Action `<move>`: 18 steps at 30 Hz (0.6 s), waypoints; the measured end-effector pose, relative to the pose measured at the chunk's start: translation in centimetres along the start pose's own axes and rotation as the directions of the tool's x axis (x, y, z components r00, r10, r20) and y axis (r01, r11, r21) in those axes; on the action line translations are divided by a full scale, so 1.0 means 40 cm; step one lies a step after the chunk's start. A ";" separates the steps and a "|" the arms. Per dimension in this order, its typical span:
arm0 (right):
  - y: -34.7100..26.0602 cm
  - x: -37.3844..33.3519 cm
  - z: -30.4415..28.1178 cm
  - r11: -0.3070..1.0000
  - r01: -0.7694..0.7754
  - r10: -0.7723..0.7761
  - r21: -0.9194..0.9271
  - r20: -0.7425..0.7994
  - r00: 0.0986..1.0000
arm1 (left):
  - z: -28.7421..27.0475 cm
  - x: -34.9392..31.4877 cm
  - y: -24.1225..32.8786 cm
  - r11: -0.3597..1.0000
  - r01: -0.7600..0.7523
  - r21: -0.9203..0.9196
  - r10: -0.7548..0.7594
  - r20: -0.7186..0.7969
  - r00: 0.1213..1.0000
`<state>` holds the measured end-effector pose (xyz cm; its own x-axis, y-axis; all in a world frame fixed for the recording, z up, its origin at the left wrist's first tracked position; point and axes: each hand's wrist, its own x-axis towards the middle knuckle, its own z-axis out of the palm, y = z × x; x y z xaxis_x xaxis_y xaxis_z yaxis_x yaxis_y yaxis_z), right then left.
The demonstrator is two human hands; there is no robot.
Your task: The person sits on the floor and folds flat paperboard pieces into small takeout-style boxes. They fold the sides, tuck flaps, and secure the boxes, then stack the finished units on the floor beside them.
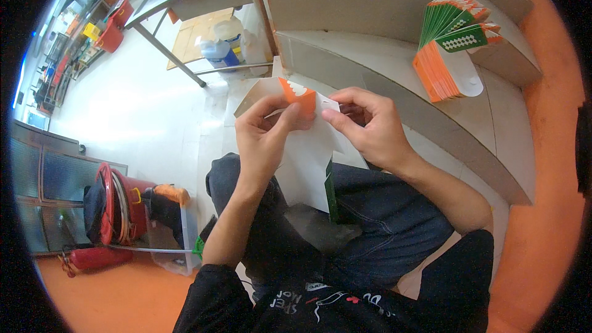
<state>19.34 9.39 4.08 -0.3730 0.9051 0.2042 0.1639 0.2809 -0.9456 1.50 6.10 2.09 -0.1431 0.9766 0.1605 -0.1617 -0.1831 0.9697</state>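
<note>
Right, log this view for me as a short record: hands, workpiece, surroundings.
Left hand: pinching the carton at its orange part
Right hand: gripping its white flap
Carton state: partly folded, above the lap
Upper right: orange-and-green stack on pale step
Lower left: red fire extinguisher on orange floor

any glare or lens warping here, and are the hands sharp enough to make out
In the head view, glare washes over the glossy white floor; in the head view, fisheye distortion bows the edges of the pale stone-like steps; in the head view, the bare left hand, bare right hand and white, orange and green cardboard piece look fairly clear.
</note>
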 end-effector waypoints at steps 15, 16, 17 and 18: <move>0.009 0.005 0.016 0.988 0.142 -0.127 0.056 -0.209 0.970 | 0.064 -0.013 -0.011 0.995 -0.096 0.034 0.095 0.047 0.994; 0.008 0.004 0.016 0.989 0.138 -0.123 0.056 -0.210 0.970 | 0.064 -0.012 -0.011 0.995 -0.090 0.047 0.087 0.049 0.995; 0.008 0.003 0.015 0.990 0.128 -0.114 0.056 -0.208 0.971 | 0.064 -0.012 -0.012 0.995 -0.083 0.061 0.080 0.049 0.996; 0.007 0.001 0.014 0.991 0.121 -0.107 0.056 -0.204 0.973 | 0.063 -0.012 -0.014 0.995 -0.066 0.071 0.063 0.043 0.997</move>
<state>18.85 9.34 3.67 -0.1946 0.9158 0.3514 0.0659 0.3696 -0.9268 4.12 6.03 1.95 -0.1109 0.9671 0.2289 -0.0824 -0.2385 0.9676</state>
